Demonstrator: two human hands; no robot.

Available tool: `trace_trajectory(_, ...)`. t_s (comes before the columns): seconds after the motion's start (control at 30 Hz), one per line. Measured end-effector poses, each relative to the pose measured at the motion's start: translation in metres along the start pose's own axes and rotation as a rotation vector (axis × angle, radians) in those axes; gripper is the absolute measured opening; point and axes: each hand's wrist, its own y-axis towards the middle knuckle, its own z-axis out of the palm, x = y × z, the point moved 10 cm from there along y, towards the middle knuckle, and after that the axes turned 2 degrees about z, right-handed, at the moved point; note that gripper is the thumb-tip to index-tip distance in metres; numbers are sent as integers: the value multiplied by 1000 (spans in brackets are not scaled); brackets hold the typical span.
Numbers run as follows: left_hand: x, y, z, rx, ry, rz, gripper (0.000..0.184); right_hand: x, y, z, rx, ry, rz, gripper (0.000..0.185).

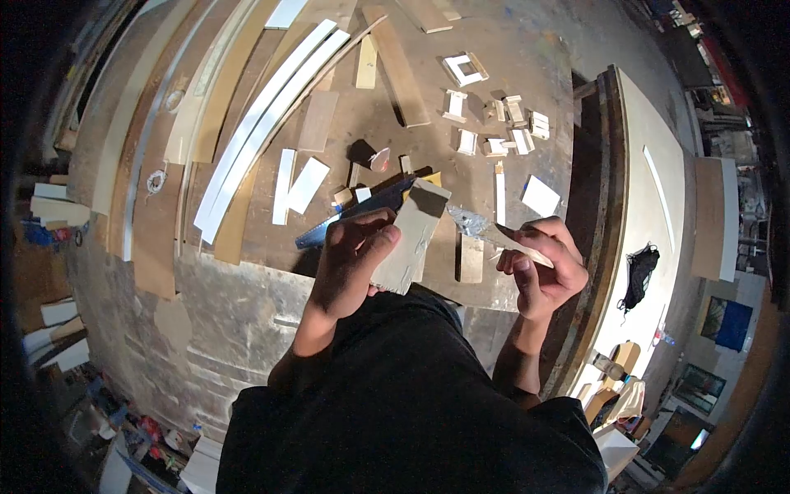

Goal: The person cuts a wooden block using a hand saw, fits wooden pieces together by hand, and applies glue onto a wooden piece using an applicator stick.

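Observation:
My left hand (pixel 354 259) grips a flat rectangular wooden board (pixel 415 237), its thumb on the face turned up. The board is tilted in front of my body, with ragged marks along one side. My right hand (pixel 553 265) pinches a thin pale strip with a whitish, shiny smeared tip (pixel 471 221); whether it is a spreader or a scrap of wood I cannot tell. That tip points at the board's right edge, a small gap apart. Behind the board lies a long blue tool (pixel 317 234) with a yellow part, mostly hidden.
On the brown worktable lie long white strips (pixel 271 132), a white panel (pixel 309 185), a small cup (pixel 379 160) and several small wooden assemblies (pixel 467 142). A short wood block (pixel 470 259) sits below my right hand. Right of a gap, another table (pixel 650 198) bears a black bundle (pixel 640 276).

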Motion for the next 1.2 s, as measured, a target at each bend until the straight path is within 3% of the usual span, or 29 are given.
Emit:
trace_trajectory(0.07, 1, -11, 7, 48, 15, -42, 28, 7, -4, -5, -15, -11, -13, 18)
trace_trajectory(0.17, -6, -28, -2, -197, -35, 69, 22, 20, -8, -8, 2, -89, -90, 19)
trace_trajectory(0.27, -21, -35, 0, -178, -86, 202, 21, 43, -12, -11, 52, -163, -166, 22)
trace_trajectory(0.33, -23, -37, 5, -70, 54, 281, 22, 52, -18, -8, 127, -251, -167, 22)
trace_trajectory(0.47, -46, -45, 19, -44, 50, 483, 19, 55, -27, -23, 96, -95, -167, 22)
trace_trajectory(0.57, -47, -48, 14, -131, 14, 480, 17, 53, -29, -32, 31, -64, -160, 27)
trace_trajectory(0.67, -53, -49, 23, -14, 71, 494, 19, 55, -25, -33, -21, -32, -141, 28)
trace_trajectory(0.77, -52, -48, 30, 38, 23, 402, 20, 56, -23, -21, 71, -159, -151, 26)
trace_trajectory(0.93, -42, -51, 23, -139, -53, 294, 26, 61, -36, -19, 144, -160, -168, 29)
trace_trajectory(0.97, -41, -50, 22, -137, -53, 295, 26, 62, -34, -25, 101, -165, -215, 22)
trace_trajectory(1.0, -42, -49, 24, -112, -28, 306, 25, 66, -32, -30, 55, -174, -261, 25)
trace_trajectory(1.07, -41, -47, 26, -82, -4, 313, 24, 60, -24, -32, -12, -207, -154, 16)
trace_trajectory(1.17, -54, -49, 32, -41, 68, 389, 20, 61, -21, -23, 44, -202, -197, 22)
trace_trajectory(1.2, -53, -50, 32, -70, 15, 310, 19, 65, -22, -16, 121, -205, -237, 25)
